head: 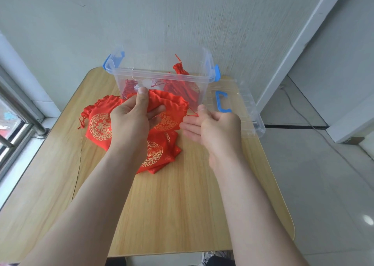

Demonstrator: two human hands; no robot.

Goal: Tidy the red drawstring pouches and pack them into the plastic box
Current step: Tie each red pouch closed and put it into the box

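My left hand [131, 120] grips a red drawstring pouch [172, 112] with a gold round pattern by its open mouth, thumb on top, just above the table in front of the box. My right hand [214, 128] is beside the pouch's right edge with its fingers spread; the thin red drawstring [193, 114] ends at its thumb. More red pouches lie flat on the table, one to the left [99, 126] and others under my left wrist [155, 154]. The clear plastic box [162, 74] with blue latches stands behind them, open, with several cinched pouches [182, 83] inside.
The box's clear lid [242, 104] with a blue handle lies to the right of the box, overhanging the table's right edge. The wooden table [182, 205] stands against a white wall. A window rail is at the far left, and a tiled floor at the right.
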